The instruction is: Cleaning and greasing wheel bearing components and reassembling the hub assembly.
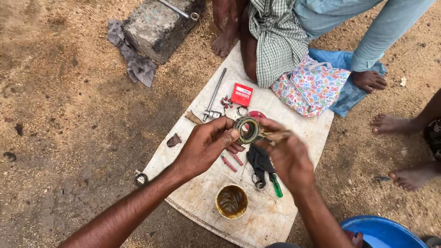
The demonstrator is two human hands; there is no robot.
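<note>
My left hand [204, 146] grips a greasy round bearing ring [246, 129] by its left edge, held up over a white cloth [202, 195]. My right hand [288, 155], blurred, pinches a thin brownish stick [274, 135] whose tip touches the ring's right side. Directly below my hands sits a small round tin of brown grease [231, 201]. Red-handled pliers [232, 160] and a green-handled screwdriver [276, 185] lie on the cloth under my hands, beside a black rag [260, 160].
A socket wrench [213, 96], a red box [241, 94] and small parts lie farther up the cloth. A seated person's legs [257, 41] and patterned bag [312, 87] are at the top. Concrete block [156, 27] top left, blue tub [381, 232] bottom right, other bare feet [404, 151] right.
</note>
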